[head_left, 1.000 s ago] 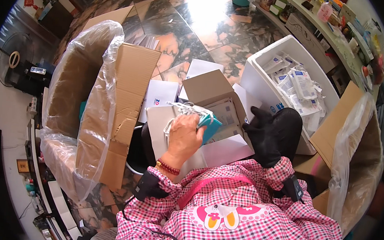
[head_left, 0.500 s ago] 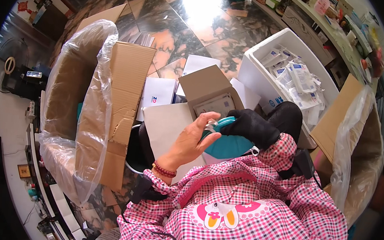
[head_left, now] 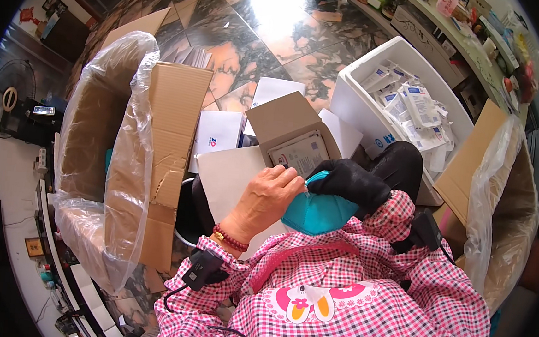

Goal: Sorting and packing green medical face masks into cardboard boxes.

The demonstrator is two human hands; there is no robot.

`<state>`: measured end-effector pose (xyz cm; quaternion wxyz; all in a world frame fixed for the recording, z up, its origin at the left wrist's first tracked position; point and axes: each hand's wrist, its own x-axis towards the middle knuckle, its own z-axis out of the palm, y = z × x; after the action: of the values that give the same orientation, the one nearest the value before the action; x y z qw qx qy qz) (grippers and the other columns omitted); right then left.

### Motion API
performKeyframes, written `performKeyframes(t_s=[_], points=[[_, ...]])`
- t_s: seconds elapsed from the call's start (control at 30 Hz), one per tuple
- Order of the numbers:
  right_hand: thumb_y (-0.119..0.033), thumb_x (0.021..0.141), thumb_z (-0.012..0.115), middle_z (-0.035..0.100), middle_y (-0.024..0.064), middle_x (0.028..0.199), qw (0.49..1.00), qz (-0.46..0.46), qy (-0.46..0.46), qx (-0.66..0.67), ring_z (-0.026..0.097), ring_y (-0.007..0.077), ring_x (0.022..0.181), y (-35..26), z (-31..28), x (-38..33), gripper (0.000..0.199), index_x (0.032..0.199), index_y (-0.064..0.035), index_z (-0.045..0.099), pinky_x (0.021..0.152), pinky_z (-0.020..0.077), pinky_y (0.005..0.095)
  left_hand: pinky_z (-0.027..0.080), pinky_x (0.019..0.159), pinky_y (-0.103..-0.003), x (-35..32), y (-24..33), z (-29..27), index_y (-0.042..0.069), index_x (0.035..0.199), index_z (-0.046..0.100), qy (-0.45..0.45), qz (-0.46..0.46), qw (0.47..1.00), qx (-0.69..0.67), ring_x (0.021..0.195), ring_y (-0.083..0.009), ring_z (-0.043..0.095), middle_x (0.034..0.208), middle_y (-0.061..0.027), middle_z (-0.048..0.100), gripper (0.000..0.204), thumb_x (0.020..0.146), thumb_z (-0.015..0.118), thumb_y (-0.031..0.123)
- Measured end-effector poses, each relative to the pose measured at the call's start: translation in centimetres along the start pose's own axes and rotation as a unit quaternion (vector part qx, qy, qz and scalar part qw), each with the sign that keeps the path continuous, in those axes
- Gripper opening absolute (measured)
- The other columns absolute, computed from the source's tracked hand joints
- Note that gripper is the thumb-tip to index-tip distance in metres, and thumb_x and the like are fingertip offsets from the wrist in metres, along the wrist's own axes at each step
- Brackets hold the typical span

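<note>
Your bare left hand (head_left: 272, 191) and black-gloved right hand (head_left: 349, 182) both pinch the teal mask (head_left: 317, 211), its long axis running left to right above your lap; since before, it has come nearer your chest, below the open small box (head_left: 286, 122).

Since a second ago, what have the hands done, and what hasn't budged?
The right hand, in a black glove, came in from the right and took hold of the teal mask. The bare left hand kept its grip, and both drew the mask from the small open box toward the body. The white bin of packets and the plastic-lined carton stayed put.
</note>
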<state>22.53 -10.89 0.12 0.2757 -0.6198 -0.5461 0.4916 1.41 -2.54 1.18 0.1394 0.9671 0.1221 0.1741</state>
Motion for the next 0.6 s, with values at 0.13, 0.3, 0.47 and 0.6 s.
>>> performKeyframes(t_s=[0.13, 0.3, 0.47, 0.6], points=[[-0.025, 0.086, 0.071, 0.072, 0.0117, 0.09, 0.993, -0.041, -0.025, -0.104, 0.071, 0.0271, 0.087, 1.2, 0.1, -0.2, 0.02, 0.101, -0.0138, 0.076, 0.082, 0.0544, 0.0328, 0.05, 0.085, -0.035, -0.2, 0.2, 0.1, 0.006, 0.103, 0.062, -0.004, 0.033, 0.999, 0.033, 0.09, -0.0236, 0.06, 0.093, -0.0076, 0.059, 0.022, 0.081, 0.066, 0.008], [-0.019, 0.085, 0.069, 0.071, 0.0108, 0.094, 0.967, -0.168, -0.015, -0.193, 0.071, 0.0241, 0.081, 3.2, 0.3, 0.2, 0.017, 0.1, -0.0159, 0.076, 0.077, 0.055, 0.0313, 0.049, 0.089, -0.037, -0.7, 0.1, 0.3, 0.005, 0.107, 0.061, -0.029, 0.048, 0.998, 0.041, 0.095, -0.0251, 0.059, 0.096, -0.0084, 0.058, 0.027, 0.08, 0.063, 0.004], [-0.013, 0.087, 0.067, 0.071, 0.0117, 0.093, 0.977, -0.195, 0.032, -0.084, 0.071, 0.0235, 0.08, 4.3, 0.2, 0.1, 0.014, 0.098, -0.0072, 0.074, 0.077, 0.0555, 0.0311, 0.05, 0.076, -0.038, -1.0, 0.7, -0.5, 0.005, 0.095, 0.058, -0.073, -0.022, 0.997, -0.009, 0.09, -0.0277, 0.061, 0.096, -0.0101, 0.057, 0.015, 0.08, 0.062, 0.003], [-0.013, 0.087, 0.067, 0.071, 0.0117, 0.092, 0.989, -0.138, 0.049, 0.029, 0.07, 0.0227, 0.08, 3.8, 0.5, 0.0, 0.014, 0.097, -0.0064, 0.074, 0.077, 0.0554, 0.0312, 0.047, 0.059, -0.038, -2.4, 1.7, -0.9, 0.005, 0.089, 0.054, -0.051, -0.065, 0.986, -0.142, 0.072, -0.0312, 0.06, 0.085, -0.0112, 0.057, 0.008, 0.085, 0.06, 0.003]])
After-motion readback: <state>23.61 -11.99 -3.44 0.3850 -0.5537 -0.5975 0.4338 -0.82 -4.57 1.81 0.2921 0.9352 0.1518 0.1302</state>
